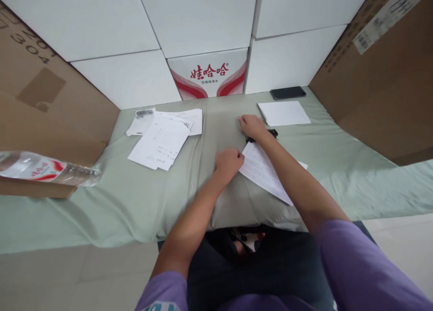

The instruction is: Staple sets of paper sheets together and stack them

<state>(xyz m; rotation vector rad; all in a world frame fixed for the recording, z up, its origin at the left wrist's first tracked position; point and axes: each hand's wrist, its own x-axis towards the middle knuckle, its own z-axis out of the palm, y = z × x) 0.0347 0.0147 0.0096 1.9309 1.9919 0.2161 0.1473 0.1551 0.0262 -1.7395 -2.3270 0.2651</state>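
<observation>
Two hands work on one printed sheet [262,172]: left hand [229,163] clenched on its edge, right hand [252,126] grasping a black clip [272,132]; other papers [162,137] lie apart.

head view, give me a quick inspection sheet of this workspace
surface: green cloth, wrinkled
job's things: printed sheet under both hands; black clip at its top end
clutter: loose papers, blank sheet, phone, water bottle
grippers: left hand fisted on the sheet's edge; right hand pressing near the clip
cables: nothing seen
surroundings: cardboard boxes, white boxes
</observation>
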